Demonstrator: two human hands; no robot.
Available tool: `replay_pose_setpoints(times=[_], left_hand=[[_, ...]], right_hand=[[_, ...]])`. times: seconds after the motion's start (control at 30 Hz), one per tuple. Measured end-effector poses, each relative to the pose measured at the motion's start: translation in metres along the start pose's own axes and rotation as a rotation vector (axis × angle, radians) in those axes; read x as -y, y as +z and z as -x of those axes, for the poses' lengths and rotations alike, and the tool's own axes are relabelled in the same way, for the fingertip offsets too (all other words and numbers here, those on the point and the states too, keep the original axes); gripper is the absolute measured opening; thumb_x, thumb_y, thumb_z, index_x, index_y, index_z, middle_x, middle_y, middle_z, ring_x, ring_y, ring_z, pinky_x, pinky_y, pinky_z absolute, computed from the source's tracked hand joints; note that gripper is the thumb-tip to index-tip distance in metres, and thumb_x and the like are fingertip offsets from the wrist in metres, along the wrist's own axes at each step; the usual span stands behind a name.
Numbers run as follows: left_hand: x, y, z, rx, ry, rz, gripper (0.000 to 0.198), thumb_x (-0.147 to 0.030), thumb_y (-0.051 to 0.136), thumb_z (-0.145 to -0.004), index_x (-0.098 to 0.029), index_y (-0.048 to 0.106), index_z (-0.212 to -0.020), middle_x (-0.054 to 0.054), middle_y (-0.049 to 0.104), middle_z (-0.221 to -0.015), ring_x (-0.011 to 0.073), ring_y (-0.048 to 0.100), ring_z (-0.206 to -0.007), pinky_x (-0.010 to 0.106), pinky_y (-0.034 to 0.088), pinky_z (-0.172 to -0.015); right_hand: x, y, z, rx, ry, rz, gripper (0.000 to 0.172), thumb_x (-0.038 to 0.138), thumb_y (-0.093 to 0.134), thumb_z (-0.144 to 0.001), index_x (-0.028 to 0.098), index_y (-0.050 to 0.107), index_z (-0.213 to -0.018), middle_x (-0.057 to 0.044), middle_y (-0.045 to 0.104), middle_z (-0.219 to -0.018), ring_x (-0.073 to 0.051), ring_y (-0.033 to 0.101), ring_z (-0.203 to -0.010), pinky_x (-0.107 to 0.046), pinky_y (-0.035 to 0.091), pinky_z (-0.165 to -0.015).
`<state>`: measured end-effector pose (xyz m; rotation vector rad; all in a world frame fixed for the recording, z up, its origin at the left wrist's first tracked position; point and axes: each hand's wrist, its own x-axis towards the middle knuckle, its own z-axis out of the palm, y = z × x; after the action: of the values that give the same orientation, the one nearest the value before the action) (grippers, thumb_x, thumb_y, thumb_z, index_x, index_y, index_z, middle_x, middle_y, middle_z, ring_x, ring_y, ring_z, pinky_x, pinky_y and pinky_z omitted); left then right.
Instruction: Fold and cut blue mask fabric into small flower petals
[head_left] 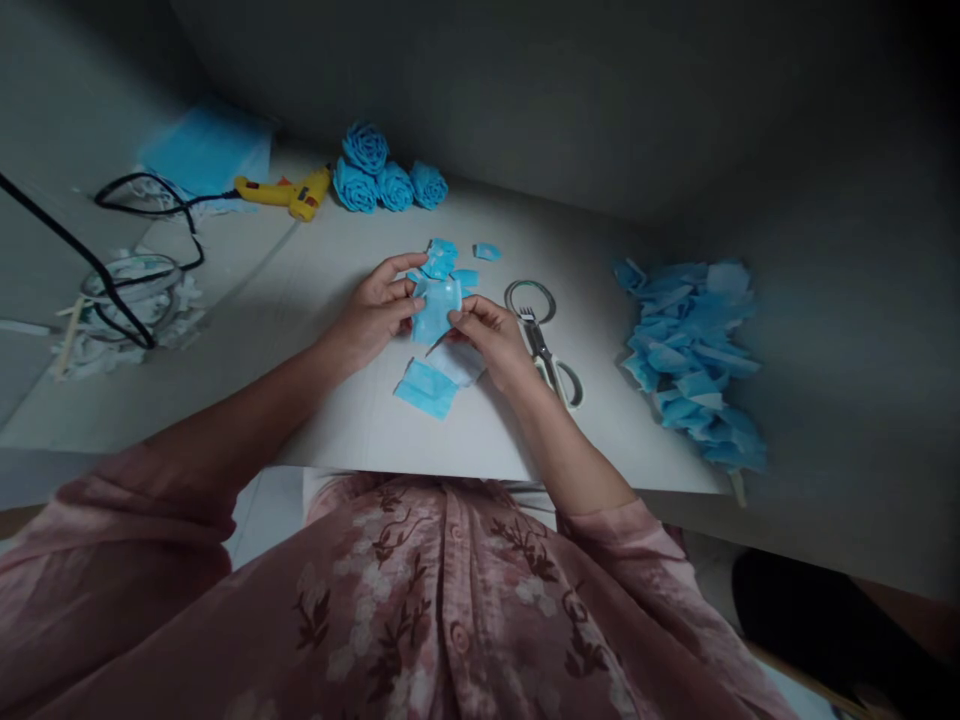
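Between my two hands is a light blue fabric piece (pixel 435 312), held up just over the table. My left hand (pixel 379 305) pinches its left edge. The fingers of my right hand (pixel 491 335) are closed at its right edge, and a thin dark stick-like tip (pixel 439 345) sticks out below them; what it belongs to is hidden. Just beyond lie a crumpled blue fabric piece (pixel 440 258) and a small blue scrap (pixel 487 251). Nearer to me are a flat blue rectangle (pixel 426 387) and a whitish piece (pixel 461 362), partly under my right hand.
Scissors (pixel 559 378), a fork (pixel 529 322) and a wire ring (pixel 530 284) lie right of my hands. Farther right is a heap of blue fabric pieces (pixel 694 360). Blue fabric roses (pixel 394 186), a yellow glue gun (pixel 296 195) and its black cord (pixel 112 285) are at the back left.
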<state>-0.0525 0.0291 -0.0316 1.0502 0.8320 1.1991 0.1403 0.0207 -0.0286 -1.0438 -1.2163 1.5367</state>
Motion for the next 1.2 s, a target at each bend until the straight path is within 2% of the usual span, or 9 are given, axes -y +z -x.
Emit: replay_pose_setpoints(times=[0.2,0.37,0.5,0.77,1.03,1.1,1.2], left_hand=[[-0.001,0.000,-0.001,-0.013,0.012,-0.028,0.058,-0.022,0.081,-0.071,-0.024,0.061,-0.125,-0.007,0.062,-0.075,0.0091,0.052,-0.055,0.024,0.040,-0.051],[0.003,-0.002,-0.004,-0.040,0.066,-0.059,0.056,-0.023,0.082,-0.070,-0.023,0.063,-0.122,-0.007,0.062,-0.071,0.0100,0.052,-0.056,0.024,0.039,-0.053],[0.006,-0.003,-0.005,-0.053,0.088,-0.066,0.053,-0.026,0.080,-0.071,-0.024,0.062,-0.122,-0.005,0.064,-0.075,0.0116,0.056,-0.060,0.025,0.043,-0.057],[0.009,-0.004,-0.006,-0.045,0.070,-0.055,0.058,-0.028,0.083,-0.070,-0.025,0.062,-0.125,-0.004,0.067,-0.077,0.0126,0.058,-0.061,0.026,0.045,-0.059],[0.013,-0.006,-0.005,-0.082,0.066,-0.031,0.081,-0.031,0.091,-0.071,-0.030,0.053,-0.143,-0.003,0.067,-0.084,0.0140,0.062,-0.067,0.027,0.049,-0.065],[0.013,-0.008,-0.007,-0.101,0.085,-0.046,0.081,-0.030,0.091,-0.070,-0.031,0.053,-0.143,-0.002,0.068,-0.088,0.0136,0.061,-0.068,0.027,0.048,-0.065],[0.013,-0.010,-0.009,-0.180,0.144,-0.062,0.071,-0.025,0.088,-0.073,-0.030,0.057,-0.137,-0.002,0.070,-0.091,0.0128,0.060,-0.069,0.026,0.047,-0.065]], right_hand=[[-0.002,-0.001,-0.002,-0.051,-0.045,0.019,0.028,0.046,0.087,-0.071,0.023,0.073,-0.077,0.003,0.069,-0.081,-0.014,0.061,-0.079,-0.030,0.053,-0.085],[-0.004,-0.003,-0.005,-0.106,-0.031,-0.076,0.024,0.045,0.084,-0.074,0.024,0.079,-0.086,0.002,0.073,-0.085,-0.014,0.066,-0.086,-0.030,0.055,-0.092],[-0.001,-0.001,-0.003,-0.076,0.025,-0.099,0.026,0.047,0.083,-0.074,0.023,0.076,-0.083,0.003,0.068,-0.076,-0.014,0.065,-0.078,-0.030,0.057,-0.086],[-0.001,-0.001,-0.004,-0.012,0.027,-0.069,0.044,0.050,0.096,-0.060,0.024,0.076,-0.089,0.005,0.067,-0.074,-0.012,0.058,-0.068,-0.029,0.053,-0.072],[0.000,-0.002,-0.004,-0.006,0.017,-0.156,0.037,0.042,0.092,-0.065,0.025,0.076,-0.093,0.005,0.066,-0.074,-0.011,0.055,-0.065,-0.029,0.052,-0.068],[0.000,-0.002,-0.004,-0.015,0.022,-0.167,0.034,0.041,0.090,-0.066,0.025,0.075,-0.092,0.004,0.067,-0.075,-0.012,0.056,-0.066,-0.029,0.053,-0.069],[0.001,-0.003,-0.005,-0.038,0.034,-0.173,0.031,0.039,0.088,-0.067,0.026,0.074,-0.091,0.003,0.068,-0.078,-0.013,0.059,-0.070,-0.030,0.055,-0.072]])
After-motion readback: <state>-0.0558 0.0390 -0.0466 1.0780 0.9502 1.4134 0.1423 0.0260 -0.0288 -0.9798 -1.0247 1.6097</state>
